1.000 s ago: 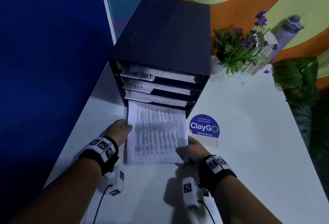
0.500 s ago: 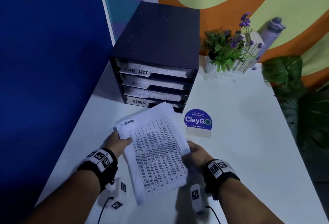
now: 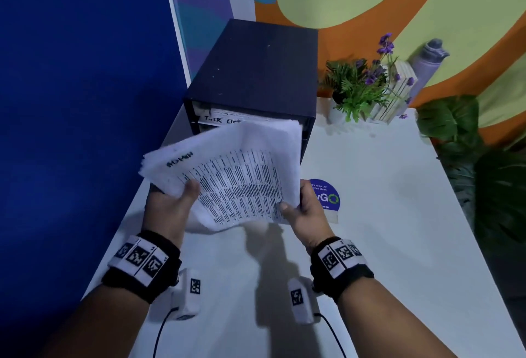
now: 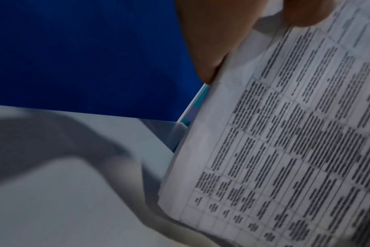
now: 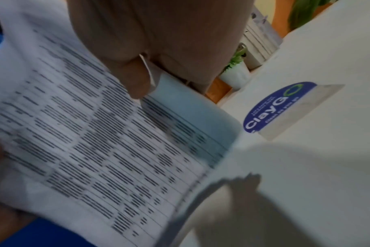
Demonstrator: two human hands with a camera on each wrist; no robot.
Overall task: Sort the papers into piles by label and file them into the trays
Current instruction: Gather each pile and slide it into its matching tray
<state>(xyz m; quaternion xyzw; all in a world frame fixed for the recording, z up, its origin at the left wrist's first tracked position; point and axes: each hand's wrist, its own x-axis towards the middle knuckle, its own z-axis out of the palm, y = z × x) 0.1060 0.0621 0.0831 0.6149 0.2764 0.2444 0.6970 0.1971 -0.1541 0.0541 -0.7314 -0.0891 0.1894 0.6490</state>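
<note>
Here, at the left, the left hand (image 3: 168, 209) grips the near-left edge of the stack of papers (image 3: 233, 175), thumb on top and fingers underneath. The stack is held up off the white table (image 3: 384, 215), tilted, just in front of the dark tray cabinet (image 3: 256, 73), covering its lower slots; a handwritten label sits on the top sheet's left corner. On the right edge, the right hand (image 3: 307, 209) pinches the papers. Beyond it stands a blue round sign (image 3: 327, 197), and farther right a potted plant (image 3: 358, 87).
</note>
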